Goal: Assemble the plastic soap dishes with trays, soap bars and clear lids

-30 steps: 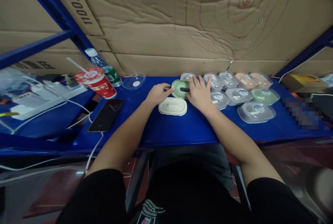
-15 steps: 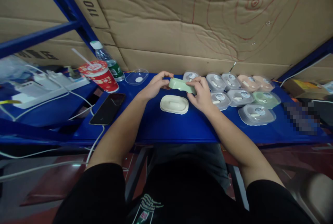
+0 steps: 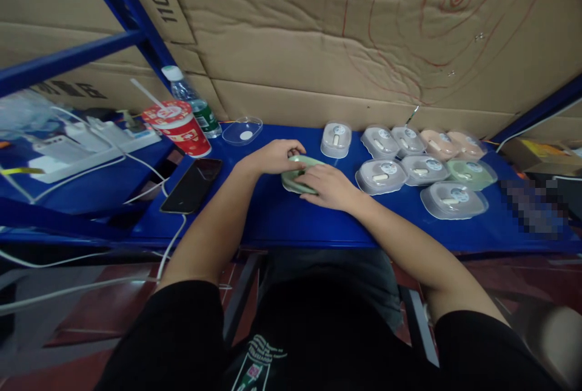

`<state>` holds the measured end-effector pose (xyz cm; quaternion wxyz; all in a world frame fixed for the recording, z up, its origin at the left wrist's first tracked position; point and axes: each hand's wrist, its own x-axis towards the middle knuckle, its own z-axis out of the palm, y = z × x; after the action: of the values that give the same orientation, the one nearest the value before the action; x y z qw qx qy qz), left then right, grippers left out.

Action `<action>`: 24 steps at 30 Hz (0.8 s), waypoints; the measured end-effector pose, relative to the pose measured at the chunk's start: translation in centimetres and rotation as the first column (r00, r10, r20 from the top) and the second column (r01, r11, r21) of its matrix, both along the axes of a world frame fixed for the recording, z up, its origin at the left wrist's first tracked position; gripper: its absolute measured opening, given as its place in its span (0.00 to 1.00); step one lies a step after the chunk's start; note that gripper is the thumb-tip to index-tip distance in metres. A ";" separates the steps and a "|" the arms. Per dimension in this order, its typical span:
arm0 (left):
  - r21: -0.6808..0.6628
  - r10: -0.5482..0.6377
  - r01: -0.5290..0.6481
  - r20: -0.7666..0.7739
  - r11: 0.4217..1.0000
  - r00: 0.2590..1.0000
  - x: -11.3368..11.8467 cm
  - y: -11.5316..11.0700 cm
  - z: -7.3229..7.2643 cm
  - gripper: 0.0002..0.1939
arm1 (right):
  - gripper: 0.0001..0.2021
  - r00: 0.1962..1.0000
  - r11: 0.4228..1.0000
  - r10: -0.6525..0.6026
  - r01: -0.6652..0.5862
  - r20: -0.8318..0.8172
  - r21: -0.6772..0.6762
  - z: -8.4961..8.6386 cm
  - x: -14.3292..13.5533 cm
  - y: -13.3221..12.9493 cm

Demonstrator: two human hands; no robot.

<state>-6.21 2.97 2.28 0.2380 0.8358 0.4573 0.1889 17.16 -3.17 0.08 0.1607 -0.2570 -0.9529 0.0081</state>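
Note:
A pale green oval plastic piece (image 3: 289,180) lies low over the blue table, mostly covered by my fingers. From its far left side my left hand (image 3: 275,156) grips it, with fingers curled over the edge. Across its right side, my right hand (image 3: 331,186) has its fingers closed on the top and near edge. The cream oval dish seen earlier at this spot is hidden beneath the green piece and my hands. To the right stands a clear-lidded container (image 3: 381,176), apart from my right hand.
Several more lidded containers (image 3: 454,200) stand at the right. Behind the left hand are a clear lid (image 3: 243,131), a water bottle (image 3: 204,117) and a red cup (image 3: 184,133). A phone (image 3: 193,186) and a white power strip (image 3: 91,151) lie at the left.
Both hands have lowered the green piece from above the cream dish onto it, covering it from view. My right hand has moved left and down, and its fingers lie flatter.

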 end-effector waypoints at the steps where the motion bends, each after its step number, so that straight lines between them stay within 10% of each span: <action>1: -0.001 -0.006 0.006 -0.077 1.000 0.997 0.1 0.1 -0.2 0.20 | 0.17 1.000 1.000 -0.001 0.001 0.022 -0.028 -0.2 -0.2 0.0; 11: -0.029 0.117 -0.125 -0.206 0.992 0.972 -0.4 0.7 -0.9 0.23 | 0.20 0.999 0.995 -0.051 0.050 -0.017 -0.083 -0.8 0.7 1.0; 18: 0.233 0.742 -0.710 -0.312 0.665 0.593 -4.4 1.7 -0.1 0.31 | 0.20 0.985 0.998 -0.035 0.026 -0.171 -0.051 -0.8 1.9 1.7; 24: 0.174 0.710 -0.710 -0.387 0.683 0.588 -5.1 2.2 -0.1 0.13 | 0.21 0.970 0.997 -0.072 0.063 -0.230 -0.043 -0.7 2.9 2.1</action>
<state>-11.26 5.13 2.20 0.0371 0.6039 0.7920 0.0815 20.03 -1.10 -0.64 0.2665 -0.2893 -0.9181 0.0493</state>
